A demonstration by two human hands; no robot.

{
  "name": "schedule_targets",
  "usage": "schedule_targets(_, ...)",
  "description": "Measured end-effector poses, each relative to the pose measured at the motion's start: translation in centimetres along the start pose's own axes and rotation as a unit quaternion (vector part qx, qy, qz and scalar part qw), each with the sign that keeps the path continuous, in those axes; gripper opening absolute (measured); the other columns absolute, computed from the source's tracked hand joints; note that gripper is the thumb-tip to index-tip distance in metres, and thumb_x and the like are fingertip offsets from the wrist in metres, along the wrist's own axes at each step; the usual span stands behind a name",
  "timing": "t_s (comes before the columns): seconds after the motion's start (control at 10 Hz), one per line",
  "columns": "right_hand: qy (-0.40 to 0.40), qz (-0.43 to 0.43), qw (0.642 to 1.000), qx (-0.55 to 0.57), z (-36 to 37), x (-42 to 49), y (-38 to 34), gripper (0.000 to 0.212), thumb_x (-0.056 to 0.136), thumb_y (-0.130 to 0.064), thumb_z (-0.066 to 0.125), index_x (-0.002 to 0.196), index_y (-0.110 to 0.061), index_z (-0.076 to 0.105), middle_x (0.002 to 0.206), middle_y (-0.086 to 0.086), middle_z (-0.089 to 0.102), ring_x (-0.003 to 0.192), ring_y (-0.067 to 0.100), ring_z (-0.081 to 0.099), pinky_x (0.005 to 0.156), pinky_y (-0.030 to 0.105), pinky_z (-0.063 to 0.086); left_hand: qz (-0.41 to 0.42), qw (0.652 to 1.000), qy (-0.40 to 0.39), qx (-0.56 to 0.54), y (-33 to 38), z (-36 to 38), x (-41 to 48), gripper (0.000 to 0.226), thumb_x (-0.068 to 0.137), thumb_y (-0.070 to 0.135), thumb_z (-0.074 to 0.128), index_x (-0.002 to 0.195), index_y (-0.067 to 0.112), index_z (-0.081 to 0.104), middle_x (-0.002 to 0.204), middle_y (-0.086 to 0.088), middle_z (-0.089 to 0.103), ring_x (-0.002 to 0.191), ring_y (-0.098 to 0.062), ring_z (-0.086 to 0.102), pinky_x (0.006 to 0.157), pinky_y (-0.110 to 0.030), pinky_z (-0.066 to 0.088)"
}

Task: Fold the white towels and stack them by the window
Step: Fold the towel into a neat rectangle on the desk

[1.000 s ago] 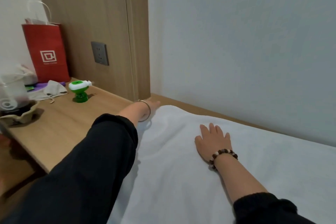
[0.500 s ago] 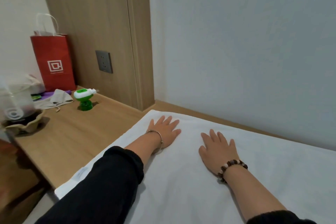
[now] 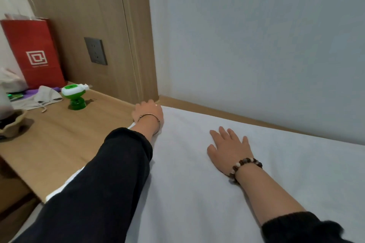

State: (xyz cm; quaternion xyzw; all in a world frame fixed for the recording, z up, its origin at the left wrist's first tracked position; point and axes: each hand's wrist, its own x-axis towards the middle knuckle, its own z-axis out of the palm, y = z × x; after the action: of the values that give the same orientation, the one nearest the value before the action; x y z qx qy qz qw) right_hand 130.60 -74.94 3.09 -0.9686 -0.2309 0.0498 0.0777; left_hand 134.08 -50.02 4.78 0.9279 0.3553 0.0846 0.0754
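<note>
Head view: white towel lies spread flat beside the desk. Right hand presses it, fingers straight. Left hand sits at its far corner; I cannot tell whether it grasps. Likely the smoothing step; next, pinch that corner and fold over.

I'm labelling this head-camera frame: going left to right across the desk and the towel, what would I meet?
red paper bag → green and white device → left hand at the far corner of the white towel → right hand lying flat on it
</note>
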Motion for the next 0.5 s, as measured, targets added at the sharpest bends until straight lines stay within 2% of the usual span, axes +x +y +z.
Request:
schedule_targets(0.1,0.010,0.006,1.000,0.008,0.0,0.2,0.1,0.055,0.099,-0.037,0.020,0.152,-0.028,0.012,0.161,-0.004,0.000,0.148,0.017,-0.002,0.117,0.050,0.001,-0.078,0.991,0.015,-0.111,-0.4,-0.8,0.7,0.046,0.102,0.036,0.028,0.128,0.005,0.050,0.128,-0.016,0.055,0.116,-0.034,0.052,0.089,-0.040,0.042)
schedule_targets(0.2,0.014,0.010,1.000,0.012,-0.1,0.2,0.0,0.054,0.099,-0.036,0.021,0.151,-0.027,0.013,0.161,-0.004,0.001,0.148,0.017,-0.001,0.117,0.049,0.002,-0.084,0.987,-0.033,-0.136,-0.3,-0.9,1.4,0.041,0.098,0.033,0.041,0.119,0.003,0.057,0.119,-0.015,0.060,0.109,-0.034,0.056,0.084,-0.037,0.043)
schedule_targets(0.3,0.015,0.013,1.000,0.018,-0.2,0.2,0.0,0.054,0.099,-0.035,0.021,0.151,-0.026,0.014,0.161,-0.004,0.002,0.147,0.016,0.000,0.117,0.049,0.002,-0.019,0.978,-0.049,-0.204,0.3,-1.3,1.9,0.020,0.090,0.025,0.054,0.088,0.007,0.062,0.089,-0.008,0.059,0.089,-0.029,0.055,0.070,-0.030,0.039)
schedule_targets(0.4,0.017,0.013,1.000,0.018,-0.2,0.2,-0.1,0.053,0.099,-0.034,0.021,0.151,-0.026,0.015,0.161,-0.004,0.003,0.147,0.017,0.000,0.117,0.049,0.002,0.072,0.960,0.012,-0.270,0.8,-1.4,1.7,0.025,0.084,0.007,0.050,0.063,0.019,0.043,0.069,0.002,0.048,0.071,-0.020,0.045,0.056,-0.025,0.034)
schedule_targets(0.5,0.015,0.014,1.000,0.017,-0.2,0.2,-0.1,0.053,0.099,-0.034,0.021,0.151,-0.025,0.014,0.161,-0.004,0.003,0.147,0.017,0.000,0.117,0.048,0.002,0.148,0.935,0.074,-0.313,0.7,-1.7,0.7,0.020,0.080,0.003,0.049,0.074,0.021,0.056,0.067,0.006,0.051,0.067,-0.016,0.049,0.055,-0.020,0.036)
